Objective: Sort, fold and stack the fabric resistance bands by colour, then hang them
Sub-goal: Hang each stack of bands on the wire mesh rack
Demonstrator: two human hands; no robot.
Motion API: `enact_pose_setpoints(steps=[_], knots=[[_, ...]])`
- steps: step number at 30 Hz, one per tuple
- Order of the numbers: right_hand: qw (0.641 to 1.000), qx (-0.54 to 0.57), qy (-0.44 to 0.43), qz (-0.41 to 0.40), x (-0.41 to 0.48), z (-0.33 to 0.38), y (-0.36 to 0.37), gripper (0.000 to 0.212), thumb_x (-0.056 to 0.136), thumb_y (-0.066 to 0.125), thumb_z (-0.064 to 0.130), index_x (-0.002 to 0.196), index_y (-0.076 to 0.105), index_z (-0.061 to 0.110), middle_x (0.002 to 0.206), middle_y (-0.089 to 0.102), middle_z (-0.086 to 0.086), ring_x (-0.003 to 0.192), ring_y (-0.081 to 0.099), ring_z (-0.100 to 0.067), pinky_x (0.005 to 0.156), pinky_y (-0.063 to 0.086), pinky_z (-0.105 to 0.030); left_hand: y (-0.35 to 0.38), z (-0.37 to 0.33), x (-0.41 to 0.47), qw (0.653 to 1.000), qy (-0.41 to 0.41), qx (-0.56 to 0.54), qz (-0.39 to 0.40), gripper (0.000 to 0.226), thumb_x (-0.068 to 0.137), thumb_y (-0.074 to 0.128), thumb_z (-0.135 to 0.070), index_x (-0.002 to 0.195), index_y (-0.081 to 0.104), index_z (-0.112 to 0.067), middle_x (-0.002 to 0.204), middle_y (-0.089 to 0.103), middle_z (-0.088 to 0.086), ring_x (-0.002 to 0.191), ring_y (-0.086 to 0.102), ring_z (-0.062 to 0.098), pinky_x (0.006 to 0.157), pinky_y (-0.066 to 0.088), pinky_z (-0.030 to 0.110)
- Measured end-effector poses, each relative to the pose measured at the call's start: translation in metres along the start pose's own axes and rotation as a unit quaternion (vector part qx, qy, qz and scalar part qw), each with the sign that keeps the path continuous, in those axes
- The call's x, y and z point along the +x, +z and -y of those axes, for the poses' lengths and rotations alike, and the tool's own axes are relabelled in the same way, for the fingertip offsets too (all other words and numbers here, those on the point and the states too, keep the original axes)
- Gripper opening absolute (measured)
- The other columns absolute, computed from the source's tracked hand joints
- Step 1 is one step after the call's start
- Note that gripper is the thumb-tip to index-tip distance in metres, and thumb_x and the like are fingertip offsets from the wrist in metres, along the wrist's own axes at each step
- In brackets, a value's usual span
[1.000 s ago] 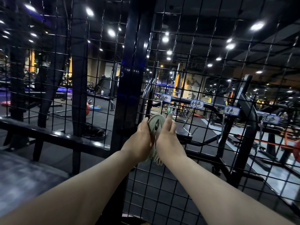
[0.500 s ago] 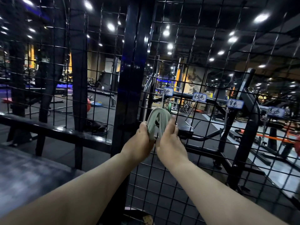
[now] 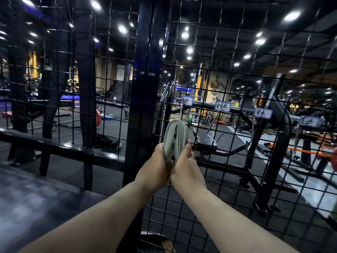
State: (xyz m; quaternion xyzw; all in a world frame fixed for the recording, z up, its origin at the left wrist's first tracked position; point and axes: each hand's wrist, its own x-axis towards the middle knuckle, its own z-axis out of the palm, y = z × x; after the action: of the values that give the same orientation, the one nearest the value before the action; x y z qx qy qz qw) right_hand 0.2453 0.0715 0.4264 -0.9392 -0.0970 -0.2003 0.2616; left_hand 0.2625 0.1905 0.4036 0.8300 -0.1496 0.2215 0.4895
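Observation:
A bundle of pale green fabric bands, folded into a loop, stands up between my two hands in front of a black wire grid panel. My left hand grips the bundle's left side and my right hand grips its right side, thumbs pressed against the fabric. The lower ends of the bands are hidden between my palms. Handwritten labels hang on the grid: one just above the bundle, another to its right, a third further right and a fourth near the edge.
A thick black post stands just left of my hands. A black rail runs along the left. Gym benches and machines show through the mesh. A dark padded surface lies at lower left.
Both hands have raised the green bundle slightly, and more of its looped top now stands above my fingers, closer to the leftmost label.

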Motion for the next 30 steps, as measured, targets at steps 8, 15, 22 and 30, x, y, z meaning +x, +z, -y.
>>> enact_pose_setpoints(steps=[8,15,22,30], knots=[[0.998,-0.008,0.049,0.041,0.004,-0.003,0.004,0.054,0.101,0.029,0.034,0.151,0.013,0.019,0.150,0.037,-0.013,0.128,0.047,-0.032,0.100,0.044,-0.045,-0.003,0.008,0.001,0.992,0.016,0.118,-0.035,0.018,0.094,0.046,-0.025,0.108,0.035,-0.028,0.095,0.058,-0.001,0.075,0.060,0.016,0.062,0.051,0.039],[0.996,-0.055,-0.023,-0.060,-0.008,0.005,-0.010,0.086,0.097,0.042,0.047,0.153,-0.017,0.018,0.157,0.024,-0.014,0.139,0.034,-0.032,0.106,0.038,-0.049,-0.002,0.003,-0.006,0.951,0.054,0.284,-0.112,0.076,0.097,0.043,-0.043,0.156,-0.002,-0.025,0.156,0.026,0.005,0.130,0.045,0.027,0.095,0.045,0.044],[0.990,-0.023,-0.087,-0.109,-0.012,0.002,-0.022,0.085,0.091,0.039,0.063,0.155,-0.001,0.025,0.161,0.004,-0.007,0.147,0.016,-0.023,0.118,0.019,-0.046,-0.011,0.008,-0.010,0.886,0.187,0.413,-0.094,0.075,0.094,0.035,-0.049,0.157,0.000,-0.029,0.165,-0.003,-0.006,0.152,0.000,0.021,0.118,0.016,0.053],[0.966,0.203,0.030,-0.158,0.027,0.028,-0.041,0.037,0.096,0.051,0.049,0.118,0.044,0.020,0.113,0.042,0.003,0.113,0.051,-0.022,0.091,0.047,-0.038,-0.028,-0.022,0.013,0.899,0.205,0.352,-0.162,0.055,0.096,0.046,-0.039,0.148,0.040,-0.022,0.152,0.040,-0.002,0.138,0.040,0.020,0.105,0.039,0.041]])
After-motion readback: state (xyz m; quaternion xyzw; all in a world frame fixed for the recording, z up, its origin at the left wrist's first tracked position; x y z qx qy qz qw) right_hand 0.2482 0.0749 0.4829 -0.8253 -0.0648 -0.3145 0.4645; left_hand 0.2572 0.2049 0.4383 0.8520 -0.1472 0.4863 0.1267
